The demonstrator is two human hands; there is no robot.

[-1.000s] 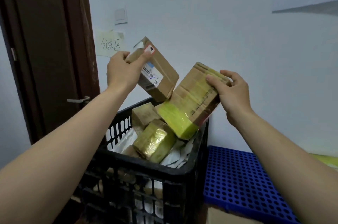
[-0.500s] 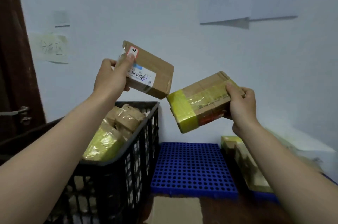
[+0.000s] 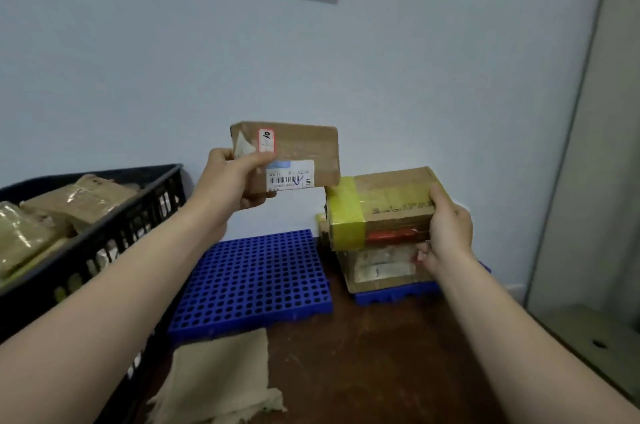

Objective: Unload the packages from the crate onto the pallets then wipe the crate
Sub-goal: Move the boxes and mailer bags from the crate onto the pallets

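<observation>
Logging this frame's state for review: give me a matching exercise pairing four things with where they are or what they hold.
1. labelled box
2. yellow-taped box
3. cloth
4. crate

a. lying in front of the blue pallet
b. held by the right hand
c. contains packages
d. held by the left hand

Pairs: 1-d, 2-b, 3-a, 4-c

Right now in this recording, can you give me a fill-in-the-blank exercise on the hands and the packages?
1. The right hand grips a cardboard box partly wrapped in ____ tape.
2. The left hand holds a labelled box whose white label carries a ____.
3. The bare pallet beside the crate is ____.
4. The crate is not yet ____: packages lie in it.
Missing words: yellow; barcode; blue; empty.
</observation>
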